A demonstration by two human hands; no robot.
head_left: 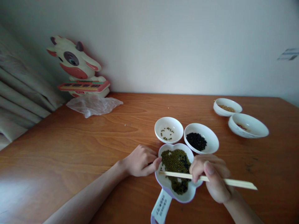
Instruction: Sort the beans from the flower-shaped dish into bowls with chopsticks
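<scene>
A flower-shaped white dish with a purple rim [192, 194] and a labelled handle holds green mung beans [174, 160] mixed with some black beans. At its left rim, my left hand [143, 161] has curled fingers, thumb against the edge. My right hand [213, 177] grips wooden chopsticks [240, 183] over the dish, their tips among the green beans near the left side. No bean shows clearly between the tips. Just behind stand a small white bowl [158, 127] with several green beans and another white bowl [213, 141] with black beans.
Two more white bowls stand at the back right, one with yellowish grains [226, 108], the other with a little reddish content [243, 127]. A cow-shaped toy keyboard [80, 68] and a crumpled clear plastic bag [95, 105] are at the back left of the wooden table [77, 146].
</scene>
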